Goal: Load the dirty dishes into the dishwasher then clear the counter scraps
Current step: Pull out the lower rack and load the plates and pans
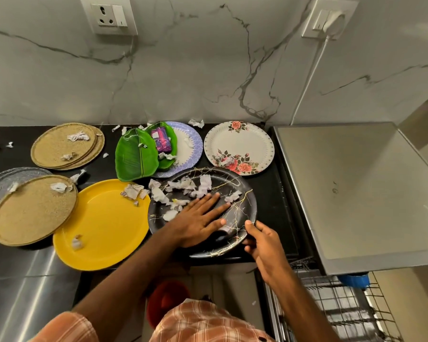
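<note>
- Black round plate with gold veins (pixel 241 192) sits at the dark counter's (pixel 274 208) front edge, its near rim overhanging;
- left hand (pixel 198 218) lies flat on it, fingers straight, gripping nothing, among torn white paper scraps (pixel 183 186);
- right hand (pixel 262 243) pinches its near-right rim;
- round yellow plate (pixel 104 225) crowds its left side; wire dishwasher rack (pixel 331 304) stands open below right.

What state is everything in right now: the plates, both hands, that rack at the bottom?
black plate: strewn with paper scraps, rim gripped
left hand: flat on the black plate, fingers straight
right hand: grips the black plate's near rim
yellow plate: a few scraps on it
floral plate: one scrap on it
dishwasher rack: pulled out
wall plug: plugged in
</note>
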`<state>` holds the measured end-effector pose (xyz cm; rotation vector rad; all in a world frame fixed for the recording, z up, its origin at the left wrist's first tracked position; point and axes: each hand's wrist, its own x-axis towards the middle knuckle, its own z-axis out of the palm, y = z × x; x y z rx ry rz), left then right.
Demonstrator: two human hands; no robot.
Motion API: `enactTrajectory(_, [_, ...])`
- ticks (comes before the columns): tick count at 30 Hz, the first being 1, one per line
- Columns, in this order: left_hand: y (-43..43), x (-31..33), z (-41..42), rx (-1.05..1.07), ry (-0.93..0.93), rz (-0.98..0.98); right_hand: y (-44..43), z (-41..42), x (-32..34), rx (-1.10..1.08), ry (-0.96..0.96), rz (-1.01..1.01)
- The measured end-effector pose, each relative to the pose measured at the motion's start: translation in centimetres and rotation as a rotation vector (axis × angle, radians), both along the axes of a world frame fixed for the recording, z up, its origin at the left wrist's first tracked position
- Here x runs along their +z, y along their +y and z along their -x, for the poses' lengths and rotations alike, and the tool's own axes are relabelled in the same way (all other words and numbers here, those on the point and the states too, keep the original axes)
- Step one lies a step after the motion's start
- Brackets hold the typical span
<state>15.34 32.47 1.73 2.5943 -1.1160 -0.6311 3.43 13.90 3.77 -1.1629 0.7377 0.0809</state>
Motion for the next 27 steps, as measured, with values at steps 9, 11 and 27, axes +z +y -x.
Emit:
enactTrajectory(9, [4.0, -0.7, -8.6, 0.299, -0.159, -0.189, -2.6, 1.6, 1.2, -0.026, 0.023, 0.018])
enactTrajectory(11, [3.5, 0.0, -9.0, 0.448, -0.158, -0.15, -3.1, 1.8, 1.3, -0.031, 0.028, 0.025])
enactTrajectory(27, [-4.2, -0.4, -3.6, 0.249, -0.093, -0.009, -4.1, 2.6, 1.7, -0.032, -0.018, 0.036])
